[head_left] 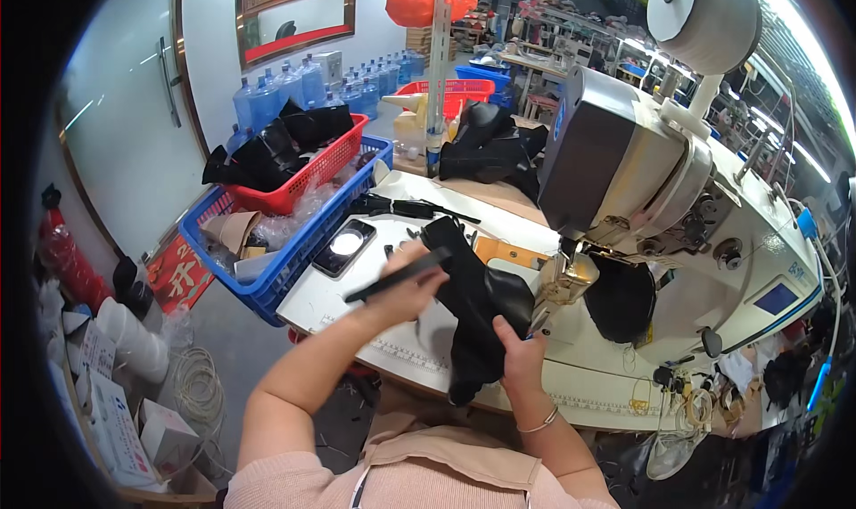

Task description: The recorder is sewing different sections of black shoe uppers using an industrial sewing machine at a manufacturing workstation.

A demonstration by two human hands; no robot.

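A black boot upper [473, 326], part matte and part shiny leather, is held upright over the near edge of the sewing machine's white table. My right hand [523, 357] grips its lower right side, the thumb lying over the leather. At its upper left, my left hand [408, 288] is closed around a long, flat black bar-like tool [397, 275]; motion blurs it and its kind cannot be made out. The sewing machine's metal needle area [571, 277] lies just right of the upper. Another black piece [621, 299] rests on the table beyond it.
A phone [344, 247] and a black tool-like bundle [415, 208] lie on the table's left part. A blue basket [254, 291] with a red basket [294, 195] of black leather parts stands at the left. More black boots [495, 148] are piled behind. The machine head [615, 152] overhangs the right side.
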